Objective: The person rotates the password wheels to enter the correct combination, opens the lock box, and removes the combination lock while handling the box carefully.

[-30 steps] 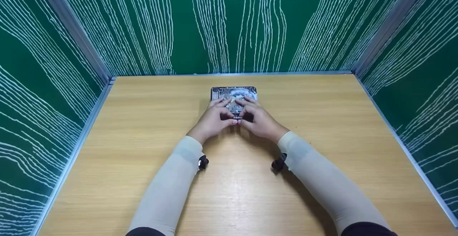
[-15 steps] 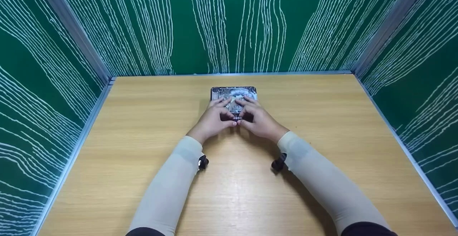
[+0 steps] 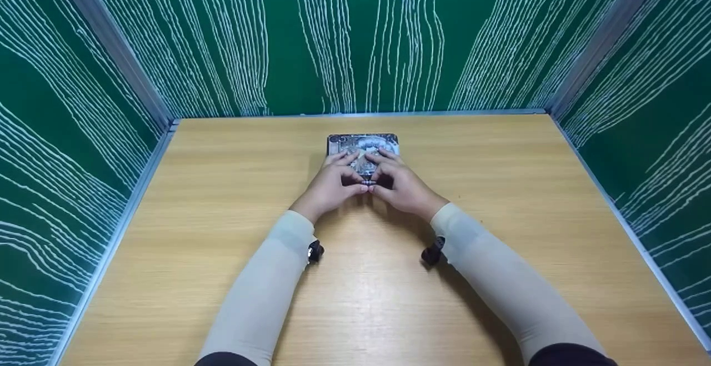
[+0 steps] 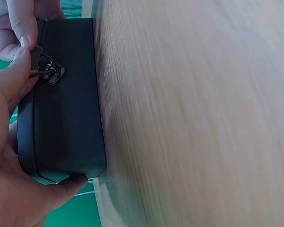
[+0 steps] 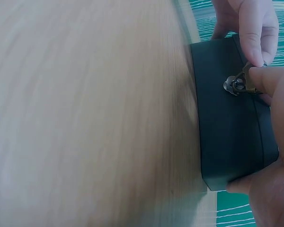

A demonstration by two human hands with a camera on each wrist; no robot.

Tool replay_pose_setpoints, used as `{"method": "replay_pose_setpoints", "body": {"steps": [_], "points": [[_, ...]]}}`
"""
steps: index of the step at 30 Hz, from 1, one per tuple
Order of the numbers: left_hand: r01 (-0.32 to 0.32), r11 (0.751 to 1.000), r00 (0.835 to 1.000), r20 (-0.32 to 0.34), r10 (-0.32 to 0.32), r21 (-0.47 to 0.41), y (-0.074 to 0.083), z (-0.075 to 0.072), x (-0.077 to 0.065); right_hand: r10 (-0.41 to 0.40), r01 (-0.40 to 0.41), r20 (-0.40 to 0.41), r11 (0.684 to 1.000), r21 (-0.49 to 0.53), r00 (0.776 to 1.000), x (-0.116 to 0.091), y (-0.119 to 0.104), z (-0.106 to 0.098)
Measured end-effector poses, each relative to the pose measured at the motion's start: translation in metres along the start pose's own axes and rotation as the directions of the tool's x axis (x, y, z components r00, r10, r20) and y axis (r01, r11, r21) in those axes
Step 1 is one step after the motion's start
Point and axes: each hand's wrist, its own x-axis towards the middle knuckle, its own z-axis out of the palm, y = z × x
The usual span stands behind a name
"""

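Observation:
A dark box (image 3: 340, 139) with a picture on its lid stands near the back of the table in the head view. A metal clasp (image 4: 52, 74) is fixed to the middle of its dark front side, with its plate flipped up over a small ring. My left hand (image 3: 332, 184) pinches the clasp's plate from the left, its other fingers spread on the lid and side. From the right, my right hand (image 3: 404, 187) pinches the same plate, thumb tip against the left thumb. In the right wrist view, the clasp (image 5: 235, 85) shows below the left fingertips. Fingers hide part of the lid picture.
The wooden table (image 3: 250, 149) bears the box. Green panels (image 3: 289, 49) with wavy white lines enclose it at the back and both sides, joined by grey metal posts (image 3: 119, 49). A small black device (image 3: 315, 252) is strapped at each sleeved wrist.
The thumb tips shift very slightly at the clasp. The box and both arms stay in place.

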Motion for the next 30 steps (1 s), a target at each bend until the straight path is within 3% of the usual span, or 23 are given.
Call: {"method": "replay_pose_setpoints", "body": {"steps": [15,30], "points": [[0.017,1.0,1.0,0.01,-0.017,-0.004,0.0016,-0.0012,-0.0013,0.011,-0.011,0.003,1.0,0.006,1.0,-0.0004,-0.0004,-0.0001],[-0.013,1.0,1.0,0.007,0.013,0.01,0.0001,-0.0003,0.0007,-0.008,0.008,0.006,1.0,-0.02,1.0,-0.0007,0.0005,-0.0007]]}}
